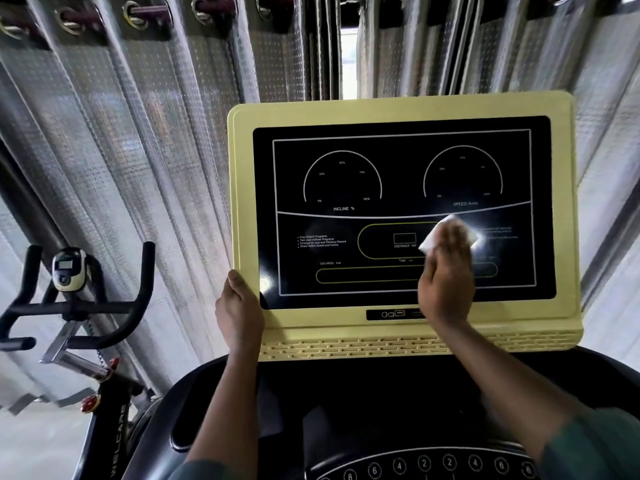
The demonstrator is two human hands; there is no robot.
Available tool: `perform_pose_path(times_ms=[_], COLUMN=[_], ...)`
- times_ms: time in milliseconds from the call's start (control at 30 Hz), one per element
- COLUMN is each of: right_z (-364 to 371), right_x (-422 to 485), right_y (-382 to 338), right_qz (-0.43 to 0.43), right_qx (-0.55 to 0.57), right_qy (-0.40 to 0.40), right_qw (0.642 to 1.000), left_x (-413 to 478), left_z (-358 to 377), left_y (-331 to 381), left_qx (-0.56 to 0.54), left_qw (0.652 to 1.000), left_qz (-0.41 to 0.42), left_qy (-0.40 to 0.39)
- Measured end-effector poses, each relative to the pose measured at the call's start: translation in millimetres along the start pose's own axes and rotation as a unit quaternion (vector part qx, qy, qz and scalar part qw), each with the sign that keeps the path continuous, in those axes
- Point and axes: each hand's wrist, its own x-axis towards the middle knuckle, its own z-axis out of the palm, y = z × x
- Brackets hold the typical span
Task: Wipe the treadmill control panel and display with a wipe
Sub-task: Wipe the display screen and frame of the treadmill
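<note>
The treadmill display (346, 181) is a black glossy screen in a pale yellow frame (398, 107), tilted up in front of me. It shows two dial outlines marked incline and speed. A white wipe (438, 233) lies against the lower right-middle of the screen, and my right hand (446, 275) presses it flat there with extended fingers; the hand is blurred. My left hand (239, 306) grips the lower left edge of the yellow frame, thumb on the front. Below, the dark control panel (426, 465) with round numbered buttons shows at the bottom edge.
An exercise bike (74, 299) with black handlebars and a small console stands to the left. Grey curtains (145, 133) hang close behind the display, with a bright gap at the top centre. The treadmill's black console body (346, 393) curves around below the screen.
</note>
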Motion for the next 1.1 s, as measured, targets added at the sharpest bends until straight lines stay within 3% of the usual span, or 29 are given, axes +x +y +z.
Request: perform_pose_path(times_ms=[100,167,233,333,400,533,600,667,767,833,1000,1100], right_z=[10.1,21.7,25.8,18.6,11.8,5.4,13.2,25.0,31.2,26.7,17.8,28.5], right_x=[4.2,-40.7,-92.8,-98.8,-64.3,14.6,8.9,-34.6,-100.3,-90.7,-4.8,-6.6], right_y=[-13.2,-24.8,-29.6,-19.0,-12.2,-8.3,-18.7,-32.5,-33.9,-25.9,-23.1,-41.2], right_qz=[0.049,-0.022,-0.118,-0.199,-0.167,0.009,0.027,-0.051,-0.214,-0.254,-0.098,-0.028], right_qx=[0.005,0.007,0.012,0.007,0.011,0.005,0.005,0.009,0.001,0.0,0.0,0.007], right_qy=[0.041,0.017,-0.064,-0.116,-0.087,0.018,0.039,0.016,-0.102,-0.119,-0.026,0.014], right_qw=[0.998,1.0,0.991,0.973,0.982,1.0,0.999,0.999,0.971,0.96,0.995,0.999], left_x=[1.1,0.8,0.0,-1.2,-2.2,-2.3,-1.4,-0.5,0.4,0.5,3.1,5.9], left_z=[0.4,1.0,0.2,-0.7,-0.8,-1.4,-1.1,0.4,1.1,1.4,0.2,-2.7], left_y=[-0.6,-0.9,0.4,0.5,1.5,1.8,1.4,0.2,-1.5,-2.3,-7.0,-10.4], left_qx=[0.0,-0.009,-0.014,-0.02,-0.02,-0.016,-0.01,-0.011,-0.003,-0.005,-0.024,-0.029], left_qw=[1.0,1.0,1.0,1.0,1.0,1.0,1.0,1.0,1.0,1.0,1.0,0.998], left_qz=[0.0,-0.002,-0.004,-0.004,-0.007,-0.004,-0.007,-0.015,-0.016,-0.013,-0.006,-0.006], left_qy=[0.0,0.004,0.007,0.007,0.007,0.011,0.007,0.007,0.007,0.006,-0.015,-0.047])
